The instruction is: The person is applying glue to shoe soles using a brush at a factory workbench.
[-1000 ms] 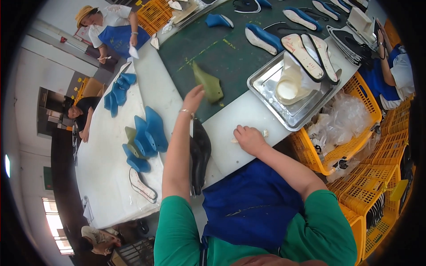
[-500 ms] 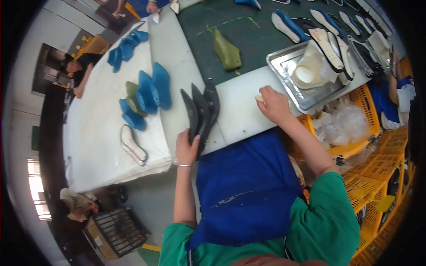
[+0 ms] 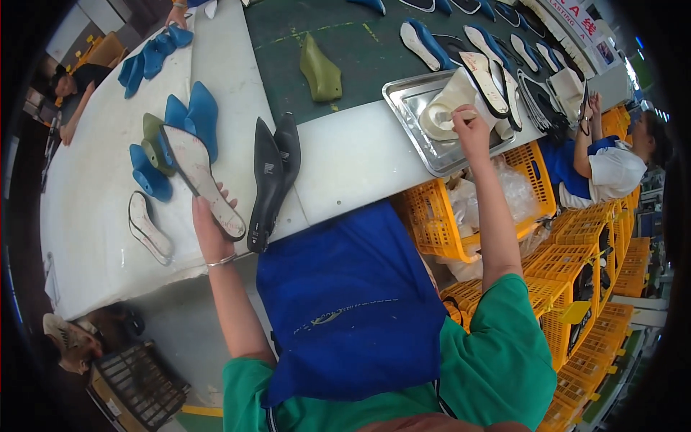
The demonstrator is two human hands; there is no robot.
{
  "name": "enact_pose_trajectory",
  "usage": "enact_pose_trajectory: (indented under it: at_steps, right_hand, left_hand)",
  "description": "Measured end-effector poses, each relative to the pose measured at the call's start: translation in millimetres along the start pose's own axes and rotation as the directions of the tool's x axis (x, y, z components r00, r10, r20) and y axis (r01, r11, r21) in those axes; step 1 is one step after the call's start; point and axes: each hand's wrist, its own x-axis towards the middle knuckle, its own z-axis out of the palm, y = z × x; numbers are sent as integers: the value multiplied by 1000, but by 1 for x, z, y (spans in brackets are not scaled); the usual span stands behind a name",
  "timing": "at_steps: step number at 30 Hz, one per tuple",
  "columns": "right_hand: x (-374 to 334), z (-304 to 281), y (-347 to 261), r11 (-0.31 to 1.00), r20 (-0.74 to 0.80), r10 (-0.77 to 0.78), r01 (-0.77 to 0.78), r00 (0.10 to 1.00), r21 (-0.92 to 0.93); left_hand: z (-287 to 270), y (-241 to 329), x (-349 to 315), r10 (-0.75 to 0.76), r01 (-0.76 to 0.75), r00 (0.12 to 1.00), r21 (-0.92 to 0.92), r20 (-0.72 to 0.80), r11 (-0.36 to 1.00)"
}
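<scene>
My left hand point(image 3: 209, 227) holds a pale shoe insole point(image 3: 201, 178) by its near end, lifted over the white table point(image 3: 93, 216). Just right of it lie two black soles point(image 3: 272, 176) stacked along the table edge. My right hand point(image 3: 469, 122) grips a brush handle point(image 3: 450, 115) over a white bowl point(image 3: 443, 115) in a metal tray point(image 3: 417, 137). Blue shoe lasts point(image 3: 191, 115) and an olive one point(image 3: 152, 140) stand left of the insole.
A green last point(image 3: 320, 72) lies on the dark green mat point(image 3: 338, 43). Several soles point(image 3: 489, 68) line the far bench. Yellow crates point(image 3: 446, 216) stand at my right. Another insole point(image 3: 147, 227) lies at left. A person in white point(image 3: 604, 169) works at right.
My left hand left the black soles and picked up the pale insole. My right hand moved from the table edge to the tray and took the brush.
</scene>
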Motion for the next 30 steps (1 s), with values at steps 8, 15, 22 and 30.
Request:
enact_pose_trajectory:
  at_steps: [8, 15, 22, 30]
  right_hand:
    - [-5, 9, -8, 993, -129, 58, -44, 990, 111]
    - [-16, 7, 8, 940, -107, 226, -188, 968, 284]
    - [-34, -4, 8, 907, -168, 271, -193, 948, 375]
    - [-70, 36, -119, 853, 221, -50, -73, 974, 516]
  left_hand:
    - [70, -20, -34, -158, 416, 868, -516, 471, 749]
    - [122, -55, -52, -297, 572, 736, -325, 608, 753]
    - [119, -59, -60, -360, 608, 708, -264, 608, 749]
    - [110, -63, -62, -372, 563, 678, -122, 634, 818]
